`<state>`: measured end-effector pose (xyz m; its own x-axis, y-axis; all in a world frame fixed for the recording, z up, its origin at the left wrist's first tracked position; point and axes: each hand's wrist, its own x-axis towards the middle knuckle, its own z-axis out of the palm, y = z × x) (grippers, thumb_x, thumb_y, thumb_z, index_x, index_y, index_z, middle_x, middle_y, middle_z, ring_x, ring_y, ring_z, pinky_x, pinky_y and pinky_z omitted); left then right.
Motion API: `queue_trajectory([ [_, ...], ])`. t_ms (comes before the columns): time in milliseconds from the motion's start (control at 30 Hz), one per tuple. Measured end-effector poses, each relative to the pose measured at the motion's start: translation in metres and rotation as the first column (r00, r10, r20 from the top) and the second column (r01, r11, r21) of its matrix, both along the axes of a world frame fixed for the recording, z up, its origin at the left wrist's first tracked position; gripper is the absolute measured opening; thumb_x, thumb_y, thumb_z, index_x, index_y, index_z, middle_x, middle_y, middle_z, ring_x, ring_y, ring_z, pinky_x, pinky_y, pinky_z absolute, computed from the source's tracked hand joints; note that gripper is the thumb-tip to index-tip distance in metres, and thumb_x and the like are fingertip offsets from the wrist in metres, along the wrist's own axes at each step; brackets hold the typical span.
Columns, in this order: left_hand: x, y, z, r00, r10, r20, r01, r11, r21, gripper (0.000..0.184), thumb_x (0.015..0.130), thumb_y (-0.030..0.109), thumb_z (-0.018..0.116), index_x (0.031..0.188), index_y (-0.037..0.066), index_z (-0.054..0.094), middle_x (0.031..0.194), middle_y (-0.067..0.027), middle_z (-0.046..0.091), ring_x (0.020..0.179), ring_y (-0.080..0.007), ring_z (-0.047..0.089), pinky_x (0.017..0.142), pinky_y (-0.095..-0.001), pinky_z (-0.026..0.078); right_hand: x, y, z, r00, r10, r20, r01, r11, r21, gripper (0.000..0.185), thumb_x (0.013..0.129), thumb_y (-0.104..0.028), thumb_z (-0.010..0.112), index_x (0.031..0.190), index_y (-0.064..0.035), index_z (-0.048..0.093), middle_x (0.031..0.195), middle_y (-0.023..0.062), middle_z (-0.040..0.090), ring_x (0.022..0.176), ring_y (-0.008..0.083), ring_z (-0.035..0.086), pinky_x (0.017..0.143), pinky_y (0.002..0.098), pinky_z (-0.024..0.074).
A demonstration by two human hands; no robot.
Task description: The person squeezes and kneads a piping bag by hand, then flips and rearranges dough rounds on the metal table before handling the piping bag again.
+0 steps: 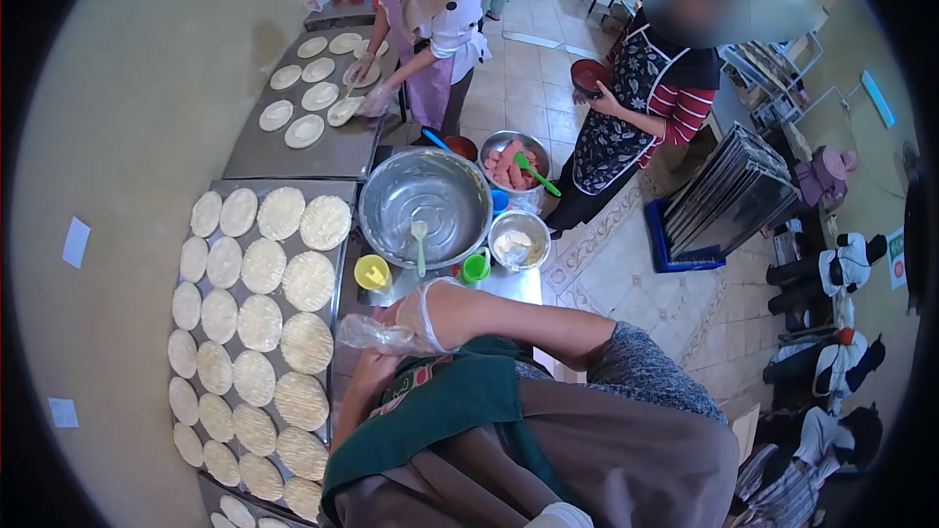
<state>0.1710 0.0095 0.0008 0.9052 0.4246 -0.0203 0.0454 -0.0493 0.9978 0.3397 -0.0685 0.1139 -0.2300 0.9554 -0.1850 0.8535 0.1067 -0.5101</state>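
The dough rounds (pixel 259 323) are lying flat on the tabletop (pixel 333 186) beside the person's hands, looking light, soft, slightly slippery and easily torn, so they are calling for spread fingers beneath opposite rims. The gloved right hand (pixel 387 334) is touching the left hand (pixel 378 362), finger spread impossible to tell; twenty-four rounds are filling this nearer sheet, and three metal bowls (pixel 377 225) are standing beyond.

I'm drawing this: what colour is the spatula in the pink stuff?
The spatula is green, best seen in head view.
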Motion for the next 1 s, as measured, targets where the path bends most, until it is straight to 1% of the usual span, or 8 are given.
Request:
queue_trajectory([
  [133,0.017,-0.008,-0.010,0.967,0.131,-0.221,-0.153,0.984,-0.089,0.031,0.092,0.015,0.042,0.117,-0.001,0.048,0.118,-0.0147,0.053,0.124,-0.0266,0.039,0.112,-0.0421,0.001,0.025,0.000,0.013,0.878,-0.209,-0.430,0.176,0.977,-0.116,0.060,0.089,-0.058,0.039,0.079,-0.0050,0.066,0.071,0.0201,0.061,0.066,0.0332,0.061,0.061,0.0384,0.0476],
  [233,0.041,0.005,-0.030,0.990,0.144,0.006,-0.143,0.976,0.165,0.032,0.093,0.009,0.033,0.121,-0.002,0.044,0.118,-0.0190,0.051,0.120,-0.0282,0.042,0.111,-0.0429,0.016,0.028,0.001,-0.005,0.565,-0.445,-0.694,0.478,0.863,-0.164,0.057,0.092,-0.052,0.040,0.076,-0.0025,0.063,0.061,0.0123,0.059,0.058,0.0237,0.059,0.057,0.0355,0.0461],
  [367,0.076,0.003,-0.012,0.963,0.132,0.235,-0.114,0.990,-0.088,0.035,0.093,0.005,0.030,0.126,-0.001,0.042,0.130,-0.0169,0.044,0.125,-0.0280,0.038,0.111,-0.0438,0.011,0.040,0.003,-0.013,0.296,-0.401,-0.867,0.582,0.795,-0.169,0.050,0.096,-0.045,0.039,0.070,-0.0035,0.050,0.053,0.0003,0.041,0.053,0.0086,0.044,0.047,0.0274,0.0356],
  [433,0.084,0.000,-0.002,0.955,0.133,0.265,-0.092,0.982,-0.163,0.036,0.093,0.005,0.030,0.127,0.000,0.041,0.134,-0.0155,0.041,0.127,-0.0275,0.037,0.111,-0.0436,0.006,0.049,0.002,-0.019,0.528,-0.234,-0.817,0.682,0.690,0.243,0.049,0.096,-0.044,0.040,0.072,-0.0032,0.051,0.053,0.0000,0.041,0.051,0.0084,0.043,0.045,0.0271,0.0338],
  [533,0.090,0.002,0.001,0.971,0.093,0.223,-0.091,0.996,-0.016,0.034,0.094,0.006,0.031,0.126,0.001,0.042,0.135,-0.0146,0.039,0.127,-0.0259,0.039,0.111,-0.0417,0.001,0.062,0.000,-0.020,0.645,-0.167,-0.746,0.663,0.608,0.437,0.049,0.096,-0.043,0.041,0.071,-0.0028,0.052,0.053,-0.0007,0.042,0.049,0.0084,0.042,0.044,0.0269,0.0324],
  [667,0.098,0.013,-0.002,0.981,-0.021,0.191,-0.041,0.949,0.311,0.032,0.095,0.006,0.030,0.124,0.001,0.043,0.136,-0.0141,0.038,0.126,-0.0252,0.040,0.109,-0.0415,-0.006,0.075,-0.010,0.000,0.138,-0.360,-0.923,0.660,0.728,-0.185,0.050,0.096,-0.042,0.042,0.067,-0.0023,0.052,0.052,-0.0013,0.042,0.048,0.0085,0.041,0.043,0.0263,0.0315],
  [867,0.106,0.013,-0.011,0.986,-0.001,0.167,-0.082,0.867,0.491,0.038,0.098,0.023,0.031,0.130,0.003,0.036,0.138,-0.0153,0.034,0.133,-0.0274,0.027,0.108,-0.0435,-0.008,0.081,-0.027,0.030,0.389,-0.344,-0.855,0.619,0.785,-0.034,0.037,0.093,-0.034,0.052,0.076,-0.0015,0.056,0.059,0.0007,0.047,0.056,0.0082,0.044,0.048,0.0272,0.0362],
  [1000,0.081,0.020,-0.031,0.991,0.118,0.063,-0.134,0.892,0.431,0.048,0.098,0.034,0.030,0.134,0.002,0.031,0.141,-0.0164,0.031,0.133,-0.0280,0.026,0.109,-0.0414,0.005,0.096,-0.030,0.025,0.710,-0.502,-0.494,0.527,0.844,-0.100,0.059,0.092,-0.052,0.040,0.073,-0.0009,0.062,0.057,0.0158,0.053,0.055,0.0273,0.053,0.056,0.0382,0.0421],
])
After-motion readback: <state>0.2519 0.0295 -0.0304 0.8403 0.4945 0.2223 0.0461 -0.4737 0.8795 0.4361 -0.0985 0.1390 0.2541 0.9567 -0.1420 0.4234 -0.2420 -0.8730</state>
